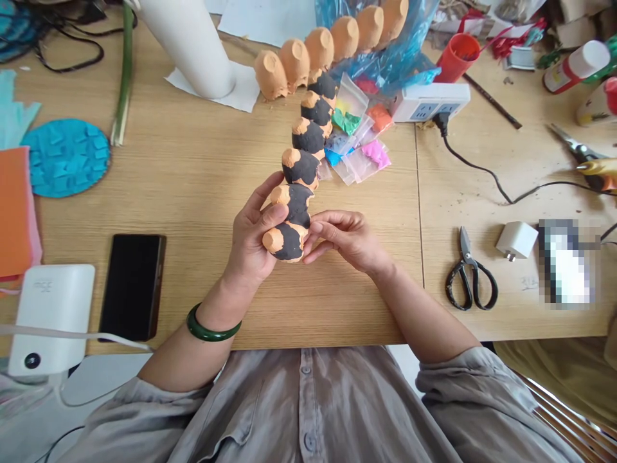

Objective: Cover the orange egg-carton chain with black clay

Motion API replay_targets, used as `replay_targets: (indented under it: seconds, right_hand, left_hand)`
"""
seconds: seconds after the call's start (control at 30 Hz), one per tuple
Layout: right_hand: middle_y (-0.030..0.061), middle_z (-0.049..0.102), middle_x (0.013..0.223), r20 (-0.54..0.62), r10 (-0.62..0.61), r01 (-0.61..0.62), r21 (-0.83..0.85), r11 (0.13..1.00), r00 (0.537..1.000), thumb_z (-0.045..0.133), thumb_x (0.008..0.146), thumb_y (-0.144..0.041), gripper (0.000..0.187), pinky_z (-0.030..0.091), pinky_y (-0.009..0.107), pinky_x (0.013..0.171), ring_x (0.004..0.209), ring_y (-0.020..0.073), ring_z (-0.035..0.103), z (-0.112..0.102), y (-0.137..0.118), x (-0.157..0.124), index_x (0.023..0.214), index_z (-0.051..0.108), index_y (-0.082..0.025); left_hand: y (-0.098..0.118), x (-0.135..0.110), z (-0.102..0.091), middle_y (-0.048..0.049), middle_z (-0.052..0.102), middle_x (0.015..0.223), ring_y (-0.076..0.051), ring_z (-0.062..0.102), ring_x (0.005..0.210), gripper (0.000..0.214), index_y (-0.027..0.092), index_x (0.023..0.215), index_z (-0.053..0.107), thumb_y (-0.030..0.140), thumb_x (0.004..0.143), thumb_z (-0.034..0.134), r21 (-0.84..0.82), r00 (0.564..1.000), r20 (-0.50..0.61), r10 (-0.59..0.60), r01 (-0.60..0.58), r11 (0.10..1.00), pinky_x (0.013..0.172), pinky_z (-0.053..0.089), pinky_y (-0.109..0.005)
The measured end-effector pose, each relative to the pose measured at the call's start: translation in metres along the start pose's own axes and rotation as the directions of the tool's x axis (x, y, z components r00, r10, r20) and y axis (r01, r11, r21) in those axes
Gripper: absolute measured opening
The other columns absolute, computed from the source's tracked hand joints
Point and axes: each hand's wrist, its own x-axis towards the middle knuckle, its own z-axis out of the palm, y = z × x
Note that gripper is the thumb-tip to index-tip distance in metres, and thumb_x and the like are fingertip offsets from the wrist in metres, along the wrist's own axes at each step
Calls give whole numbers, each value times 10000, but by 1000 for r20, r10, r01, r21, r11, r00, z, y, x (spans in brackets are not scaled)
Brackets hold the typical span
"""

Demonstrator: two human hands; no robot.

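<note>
Left hand grips black-painted egg carton strip; right hand pinches its near end, left of scissors.

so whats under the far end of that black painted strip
Small clear bags of coloured bits, yellow, green, orange, pink and blue, lie on the table beneath it. The strip covers the bags' left edges, so how far they spread there cannot be seen.
</note>
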Motion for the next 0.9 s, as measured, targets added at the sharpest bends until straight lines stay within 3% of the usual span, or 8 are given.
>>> replay_targets:
  seconds: [0.1, 0.2, 0.37, 0.5, 0.67, 0.9]
  right_hand:
    - [0, 829, 788, 18, 4, -5, 21, 1000, 1000, 940, 871, -443, 305, 737, 265, 702, 718, 125, 810, 0, 2, 1, 899, 825, -162]
    - [-4, 826, 780, 28, 14, -15, 35, 999, 1000, 953, 858, -436, 311, 737, 270, 693, 701, 126, 807, -1, 2, 1, 895, 814, -160]
    - [34, 818, 795, 24, 45, -45, -10, 999, 999, 869, 900, -598, 459, 738, 301, 679, 736, 158, 804, -2, -1, 1, 866, 793, -146]
    - [41, 815, 861, -95, -12, 5, -76, 997, 995, 841, 888, -676, 521, 742, 326, 697, 763, 165, 791, -2, -2, 1, 927, 791, -159]
    - [26, 805, 931, -222, -160, 113, -212, 971, 962, 888, 860, -628, 471, 723, 282, 739, 842, 148, 777, -1, 0, 1, 1005, 809, -187]
    - [26, 817, 930, -253, -134, 65, -263, 963, 958, 926, 757, -696, 639, 703, 293, 712, 789, 157, 782, -5, 16, 5, 1123, 791, -189]
  left_hand:
    - [0, 0, 0, -26, 841, 1225, -252, 808, 1100, 579, 303, 1290, 778, 518, 782, 950, -14, 999, 33, -33, 33, 999, 897, 662, -344]
    - [2, -2, 2, -21, 844, 1217, -252, 815, 1047, 607, 310, 1311, 768, 508, 770, 959, -23, 997, 31, -72, 73, 997, 839, 661, -346]
    - [7, -4, 6, -10, 858, 1163, -250, 814, 1077, 609, 306, 1300, 775, 455, 748, 986, -22, 1000, 9, -30, 30, 999, 848, 649, -331]
    - [6, -4, 8, 11, 862, 1090, -238, 813, 1029, 654, 322, 1320, 750, 433, 725, 999, 18, 998, -57, 31, -30, 999, 884, 641, -345]
    - [0, -2, 7, 17, 839, 967, -193, 794, 893, 809, 293, 1431, 676, 413, 703, 1008, 58, 989, -137, 58, -50, 997, 839, 623, -321]
    - [-10, 5, 6, -31, 836, 979, -208, 799, 911, 863, 184, 1396, 658, 431, 648, 1011, 86, 962, -274, 5, 19, 996, 849, 624, -311]
